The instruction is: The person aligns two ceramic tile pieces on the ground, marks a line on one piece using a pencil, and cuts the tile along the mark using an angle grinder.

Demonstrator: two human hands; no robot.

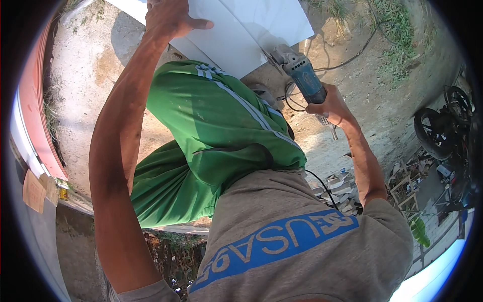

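Observation:
At the top, my left hand (170,17) holds down a white board (231,35) with its thumb stretched across the face; its fingertips are partly cut off by the frame. My right hand (329,105) is wrapped round the body of a teal and grey angle grinder (305,78). The grinder's disc is at a thin straight line near the board's right part; whether it touches the surface is unclear, with slight haze there. My bent leg in green trousers (201,110) lies just below the board.
A black cord (352,58) runs over the dirt ground (85,75) at the right. Dark motorbike parts (427,131) stand at the far right, above scattered scraps (342,186). A red panel (35,110) and cardboard (32,191) line the left edge. Grass patches (397,35) grow at upper right.

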